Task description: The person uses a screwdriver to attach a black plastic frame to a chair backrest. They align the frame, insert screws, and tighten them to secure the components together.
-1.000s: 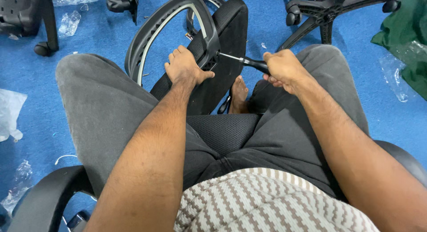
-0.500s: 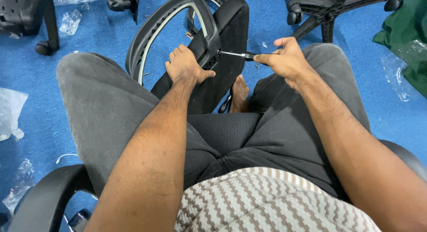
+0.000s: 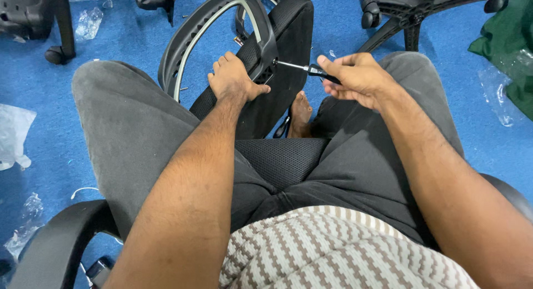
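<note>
my left hand [image 3: 233, 78] presses flat on the black mesh chair back [image 3: 283, 56] propped between my knees, steadying it, while my right hand [image 3: 361, 78] is clamped on the screwdriver [image 3: 308, 69], its tip set in the frame. i judge i'm mid-screw; next calls for straight, firm turns without the tip slipping.

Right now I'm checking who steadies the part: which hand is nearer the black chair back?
Left. The left hand presses flat on the chair back; the right hand stays off it, holding the screwdriver whose tip reaches its frame.
</note>
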